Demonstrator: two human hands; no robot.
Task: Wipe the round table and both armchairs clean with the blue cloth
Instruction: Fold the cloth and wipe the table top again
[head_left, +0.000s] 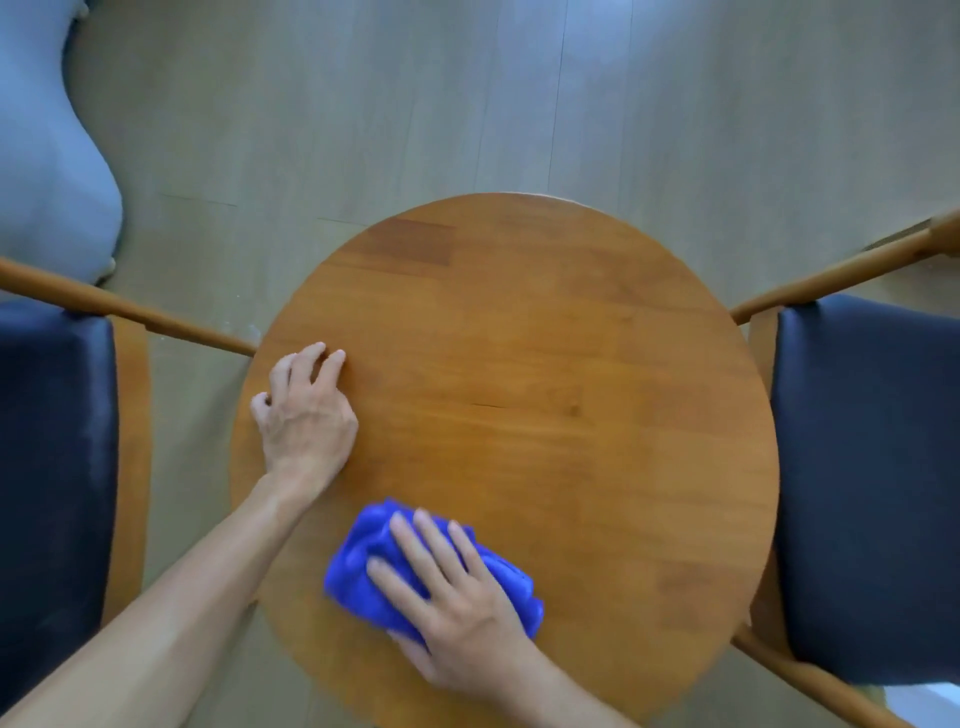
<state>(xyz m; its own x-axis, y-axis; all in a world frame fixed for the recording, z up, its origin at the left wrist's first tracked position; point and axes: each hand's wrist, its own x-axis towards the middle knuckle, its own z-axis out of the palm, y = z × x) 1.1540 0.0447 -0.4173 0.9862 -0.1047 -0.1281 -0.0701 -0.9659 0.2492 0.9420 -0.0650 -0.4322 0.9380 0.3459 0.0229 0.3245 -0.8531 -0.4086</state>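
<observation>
At far left, the left armchair (54, 467) is seen with a dark navy seat cushion and a light wooden frame, one armrest rail reaching the table's left edge. Behind it, a pale grey upholstered piece (49, 156) stands on the wood-plank floor (363, 104). The left hand (306, 410) is rested on the round table (545, 338) near its left rim, fingers bent and fingertips set on the wood, nothing held. The table top is shown as warm brown jointed boards with a smooth circular edge. Just right of and nearer than the left hand, the blue cloth (363, 561) is seen bunched into a vivid, creased wad on the near part of the top. It is pressed flat under the right hand (457, 608), whose straight, spread fingers lie across it; cloth protrudes left and right of the palm. At far right, the right armchair (872, 467) is matched in cushion and frame. No legible writing is visible.
</observation>
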